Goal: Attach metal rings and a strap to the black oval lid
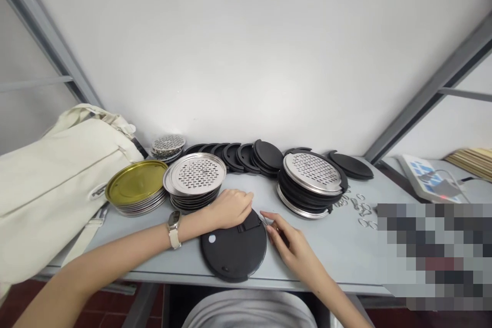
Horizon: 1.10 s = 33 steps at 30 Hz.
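A round black plastic disc [235, 251] with a white dot lies near the front edge of the table. My left hand [232, 208] rests over its upper rim, fingers curled and closed on it beside a raised rectangular part. At the disc's upper right edge, my right hand [287, 240] pinches a small metal ring [263, 220] between thumb and forefinger, touching or very close to the disc. Several loose metal rings [363, 210] are scattered on the table to the right.
Behind my hands stand stacks of perforated metal plates [200, 175], gold lids [136, 184] and black discs with plates [313, 171]. A row of black discs [232, 156] leans along the wall. A cream bag [65, 184] fills the left side; a white box [426, 179] sits right.
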Motion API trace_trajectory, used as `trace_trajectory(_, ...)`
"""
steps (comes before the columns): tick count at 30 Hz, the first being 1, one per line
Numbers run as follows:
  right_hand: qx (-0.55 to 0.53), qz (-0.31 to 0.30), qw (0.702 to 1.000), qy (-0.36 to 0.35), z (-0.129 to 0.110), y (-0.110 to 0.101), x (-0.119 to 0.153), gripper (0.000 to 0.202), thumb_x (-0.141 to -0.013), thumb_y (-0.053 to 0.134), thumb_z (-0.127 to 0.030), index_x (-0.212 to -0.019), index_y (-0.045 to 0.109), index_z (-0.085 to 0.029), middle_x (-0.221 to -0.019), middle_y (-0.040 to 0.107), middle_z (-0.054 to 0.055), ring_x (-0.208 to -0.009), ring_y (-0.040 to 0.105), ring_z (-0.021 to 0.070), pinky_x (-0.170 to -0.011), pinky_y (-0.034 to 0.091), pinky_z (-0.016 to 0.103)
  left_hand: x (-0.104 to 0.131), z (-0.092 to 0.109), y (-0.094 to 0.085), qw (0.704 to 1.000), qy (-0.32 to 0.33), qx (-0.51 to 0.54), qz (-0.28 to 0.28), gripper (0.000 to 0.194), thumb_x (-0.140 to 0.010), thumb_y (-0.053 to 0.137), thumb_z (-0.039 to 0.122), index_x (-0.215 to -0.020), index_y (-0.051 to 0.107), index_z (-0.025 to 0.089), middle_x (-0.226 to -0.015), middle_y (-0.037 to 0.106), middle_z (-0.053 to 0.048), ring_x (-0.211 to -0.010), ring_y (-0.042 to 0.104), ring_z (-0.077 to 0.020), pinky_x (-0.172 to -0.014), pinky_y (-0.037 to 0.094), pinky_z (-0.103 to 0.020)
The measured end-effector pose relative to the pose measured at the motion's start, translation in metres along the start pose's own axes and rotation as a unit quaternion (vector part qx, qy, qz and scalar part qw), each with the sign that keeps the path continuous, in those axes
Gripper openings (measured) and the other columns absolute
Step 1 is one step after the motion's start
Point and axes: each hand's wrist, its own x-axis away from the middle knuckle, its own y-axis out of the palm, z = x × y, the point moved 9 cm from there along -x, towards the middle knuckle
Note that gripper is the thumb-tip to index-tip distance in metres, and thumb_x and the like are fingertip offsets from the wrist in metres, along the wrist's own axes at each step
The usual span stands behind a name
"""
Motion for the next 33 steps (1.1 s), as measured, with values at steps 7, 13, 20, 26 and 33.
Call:
trace_trajectory(7, 0.009, 0.002, 1.000, 0.000, -0.003, 0.000, 0.001, 0.037, -0.097, 0.039, -0.033, -0.128, 0.052, -0.017, -0.066, 0.051, -0.002, -0.059, 0.049, 0.0146, -0.059, 0.043, 0.022, -0.001, -0.006, 0.005, 1.000, -0.012, 0.012, 0.007, 0.024, -0.095, 0.037, 0.023, -0.080, 0.055, 0.016, -0.076, 0.066, -0.007, -0.068, 0.062, -0.0202, -0.063, 0.040, -0.029)
trace_trajectory(13, 0.001, 0.009, 1.000, 0.003, 0.000, -0.001, 0.000, 0.038, -0.097, 0.040, -0.034, -0.128, 0.052, -0.016, -0.066, 0.050, -0.002, -0.060, 0.048, 0.0139, -0.058, 0.041, 0.022, 0.003, -0.007, 0.000, 0.999, -0.010, 0.032, 0.023, 0.024, -0.094, 0.039, 0.022, -0.077, 0.054, 0.017, -0.074, 0.064, -0.005, -0.067, 0.061, -0.0175, -0.062, 0.038, -0.028)
trace_trajectory(20, -0.044, 0.023, 0.999, 0.016, 0.009, -0.003, -0.002, 0.035, -0.096, 0.043, -0.036, -0.125, 0.050, -0.017, -0.070, 0.054, -0.001, -0.066, 0.054, 0.0147, -0.065, 0.044, 0.024, 0.003, -0.007, -0.001, 0.999, -0.004, 0.043, 0.028, 0.023, -0.093, 0.041, 0.022, -0.076, 0.054, 0.017, -0.073, 0.064, -0.004, -0.066, 0.059, -0.0167, -0.061, 0.037, -0.027)
trace_trajectory(26, -0.107, 0.027, 0.993, 0.044, 0.019, -0.003, -0.001, 0.030, -0.094, 0.047, -0.040, -0.112, 0.056, -0.017, -0.078, 0.064, 0.003, -0.075, 0.062, 0.0174, -0.071, 0.049, 0.027, 0.003, -0.007, -0.001, 0.999, -0.002, 0.041, 0.026, 0.022, -0.093, 0.041, 0.022, -0.076, 0.054, 0.018, -0.072, 0.063, -0.004, -0.065, 0.058, -0.0167, -0.060, 0.037, -0.027)
trace_trajectory(33, -0.080, 0.068, 0.994, 0.026, 0.010, -0.012, -0.001, 0.025, -0.095, 0.048, -0.037, -0.104, 0.062, -0.017, -0.086, 0.069, 0.006, -0.082, 0.065, 0.0188, -0.076, 0.050, 0.028, 0.003, -0.006, -0.002, 0.999, -0.002, 0.041, 0.022, 0.024, -0.093, 0.040, 0.022, -0.075, 0.055, 0.017, -0.072, 0.063, -0.004, -0.064, 0.058, -0.0163, -0.061, 0.038, -0.027)
